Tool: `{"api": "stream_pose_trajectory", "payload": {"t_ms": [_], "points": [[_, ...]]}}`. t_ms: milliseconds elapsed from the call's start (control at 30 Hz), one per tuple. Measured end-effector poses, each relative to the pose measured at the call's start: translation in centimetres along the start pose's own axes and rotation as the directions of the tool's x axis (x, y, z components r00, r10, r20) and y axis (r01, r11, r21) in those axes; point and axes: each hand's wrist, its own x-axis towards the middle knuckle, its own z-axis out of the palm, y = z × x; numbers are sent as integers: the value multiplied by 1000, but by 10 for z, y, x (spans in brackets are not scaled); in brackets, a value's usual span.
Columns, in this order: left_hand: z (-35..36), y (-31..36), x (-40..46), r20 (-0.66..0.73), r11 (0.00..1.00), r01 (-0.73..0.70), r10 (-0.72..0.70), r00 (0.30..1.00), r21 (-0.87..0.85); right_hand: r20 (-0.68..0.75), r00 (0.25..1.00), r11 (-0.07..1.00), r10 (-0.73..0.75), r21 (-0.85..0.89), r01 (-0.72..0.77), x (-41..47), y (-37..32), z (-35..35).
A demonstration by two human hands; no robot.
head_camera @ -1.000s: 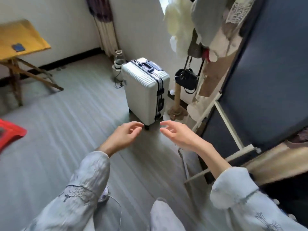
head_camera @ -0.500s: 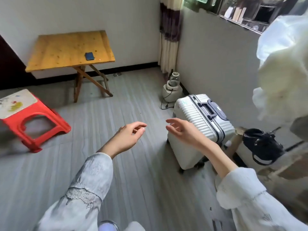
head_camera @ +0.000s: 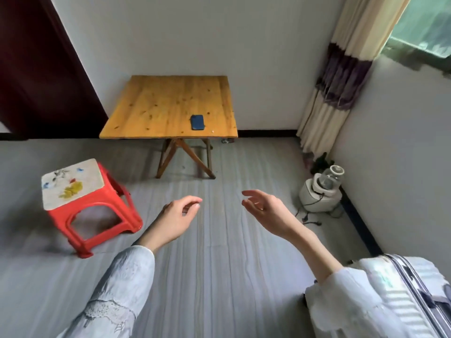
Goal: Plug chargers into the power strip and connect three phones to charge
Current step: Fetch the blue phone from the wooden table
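A dark blue phone (head_camera: 197, 122) lies flat near the front right of a wooden folding table (head_camera: 156, 111) against the far wall. My left hand (head_camera: 177, 219) and my right hand (head_camera: 267, 211) hover in front of me above the grey floor, well short of the table. Both have loosely curled fingers and hold nothing. No power strip or charger shows in this view.
A red plastic stool (head_camera: 85, 206) stands on the floor at the left. A white appliance with a clear jar (head_camera: 321, 192) and a black cord sits by the right wall below a curtain (head_camera: 341, 76). A white suitcase (head_camera: 415, 296) is at the lower right.
The view has swung left: the suitcase slid from the middle to the lower right corner, and the table with the phone came to the centre. Both hands stayed empty in front of me.
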Motion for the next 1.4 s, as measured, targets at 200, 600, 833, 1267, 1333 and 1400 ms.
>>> {"api": "stream_pose_trajectory", "payload": {"t_ms": [200, 600, 833, 1267, 1333, 1400], "points": [[-28, -21, 141, 19, 996, 38, -36, 999, -76, 19, 1000, 1000, 17, 11, -17, 151, 3, -19], [-65, -89, 433, -45, 947, 302, -309, 950, -111, 44, 999, 1000, 20, -9, -19, 478, 35, -33], [-48, -149, 559, 71, 858, 512, -508, 858, -46, 91, 992, 984, 82, -163, -67, 601, 77, -1], [20, -219, 756, -28, 816, 513, -526, 850, 266, 178, 908, 848, 379, -461, -263, 757, 177, 83], [31, -223, 761, -48, 784, 508, -528, 848, 356, 210, 890, 835, 405, -482, -266, 760, 186, 88], [38, -224, 761, -79, 746, 487, -511, 856, 455, 240, 876, 824, 419, -505, -256, 756, 191, 90]]}}
